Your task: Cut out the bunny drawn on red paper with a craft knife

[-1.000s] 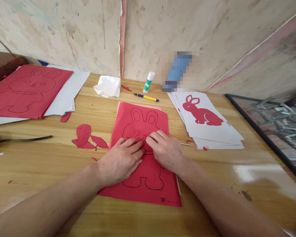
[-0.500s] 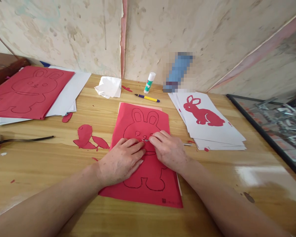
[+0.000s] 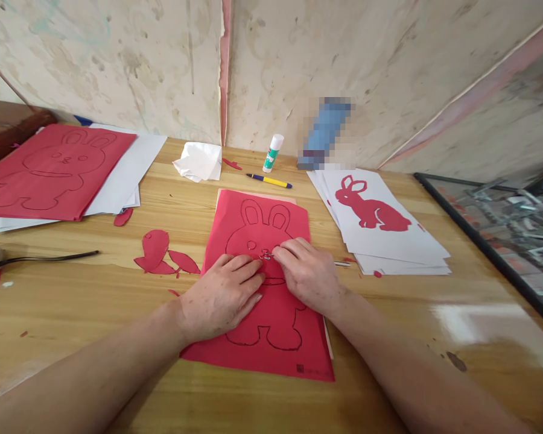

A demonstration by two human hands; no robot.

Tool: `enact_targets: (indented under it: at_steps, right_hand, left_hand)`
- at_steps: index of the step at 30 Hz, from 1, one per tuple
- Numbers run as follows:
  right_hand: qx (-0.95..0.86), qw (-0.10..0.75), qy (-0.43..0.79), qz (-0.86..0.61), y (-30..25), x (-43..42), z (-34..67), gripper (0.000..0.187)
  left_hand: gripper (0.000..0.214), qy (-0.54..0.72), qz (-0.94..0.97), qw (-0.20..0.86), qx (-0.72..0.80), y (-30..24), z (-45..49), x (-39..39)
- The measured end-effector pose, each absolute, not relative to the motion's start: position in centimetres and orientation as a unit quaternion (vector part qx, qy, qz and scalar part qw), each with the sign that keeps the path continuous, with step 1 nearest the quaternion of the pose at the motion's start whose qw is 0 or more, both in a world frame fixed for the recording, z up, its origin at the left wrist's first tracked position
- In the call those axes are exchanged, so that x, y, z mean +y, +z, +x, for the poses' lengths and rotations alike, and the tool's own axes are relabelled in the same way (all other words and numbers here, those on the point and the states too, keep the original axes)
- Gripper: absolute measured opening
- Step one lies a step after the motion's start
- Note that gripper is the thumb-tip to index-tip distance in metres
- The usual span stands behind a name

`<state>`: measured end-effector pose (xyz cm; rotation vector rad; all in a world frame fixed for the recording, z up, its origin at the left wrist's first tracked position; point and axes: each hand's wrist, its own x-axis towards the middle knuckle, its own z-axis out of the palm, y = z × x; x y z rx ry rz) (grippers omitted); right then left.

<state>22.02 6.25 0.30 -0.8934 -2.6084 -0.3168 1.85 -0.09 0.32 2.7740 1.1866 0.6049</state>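
A red paper sheet (image 3: 278, 313) with a black rabbit outline lies in front of me, over a lighter sheet. My left hand (image 3: 226, 292) rests flat across its left half, fingers stretched toward the rabbit's mouth. From the right, my right hand (image 3: 310, 268) pinches what looks like a slim craft knife (image 3: 268, 257), its shiny tip at the rabbit's mouth and most of it hidden by the fingers. A thin silvery rod end (image 3: 342, 264) shows beyond that hand; I cannot tell whether it belongs to the same tool.
Red paper scraps (image 3: 156, 253) lie left of the sheet. Behind are crumpled white paper (image 3: 199, 161), a glue stick (image 3: 273, 153) and a yellow-blue pen (image 3: 269, 181). Red outlined sheets (image 3: 58, 175) sit at left, white sheets with a red rabbit (image 3: 398, 250) at right, beside a black-edged frame (image 3: 489, 250).
My right hand has shifted very slightly left at the rabbit's mouth. My left hand stays in place on the paper, and the view has moved a little.
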Motion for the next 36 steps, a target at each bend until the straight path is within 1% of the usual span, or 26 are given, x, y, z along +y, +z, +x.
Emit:
enact_targets:
  at_steps: [3, 5, 10, 13, 16, 20, 24, 31, 36]
  right_hand:
    - [-0.931, 0.175, -0.104, -0.303, 0.4, 6.2, 22.1, 0.022]
    - [-0.931, 0.185, -0.075, -0.307, 0.4, 6.2, 22.1, 0.019]
    - [-0.895, 0.264, 0.069, -0.353, 0.3, 6.4, 22.0, 0.008]
    - [-0.881, 0.265, 0.126, -0.372, 0.1, 6.6, 21.8, 0.005]
    - [-0.884, 0.249, 0.136, -0.372, -0.1, 6.7, 21.4, 0.006]
    - [-0.892, 0.227, 0.114, -0.373, -0.2, 6.6, 21.1, 0.013]
    - [-0.896, 0.208, 0.096, -0.381, -0.2, 6.5, 20.9, 0.014]
    - [-0.871, 0.228, 0.148, -0.409, -0.3, 6.6, 21.0, 0.014]
    - [-0.866, 0.234, 0.155, -0.414, -0.4, 6.7, 21.0, 0.011]
  left_hand:
    - [0.027, 0.199, 0.900, 0.032, 0.386, 0.3, 1.8, -0.1]
    - [0.028, 0.200, 0.900, 0.033, 0.387, 0.3, 1.8, -0.1]
    - [0.029, 0.203, 0.897, 0.035, 0.390, 0.1, 1.7, 0.0]
    - [0.030, 0.205, 0.897, 0.036, 0.390, 0.1, 1.7, 0.0]
    - [0.029, 0.203, 0.898, 0.041, 0.388, 0.2, 1.7, 0.0]
    - [0.028, 0.200, 0.898, 0.046, 0.388, 0.3, 1.7, -0.1]
    - [0.028, 0.201, 0.899, 0.045, 0.387, 0.3, 1.7, 0.0]
    - [0.029, 0.196, 0.897, 0.035, 0.395, 0.3, 1.6, -0.1]
    - [0.031, 0.190, 0.897, 0.043, 0.397, 0.2, 1.6, -0.1]
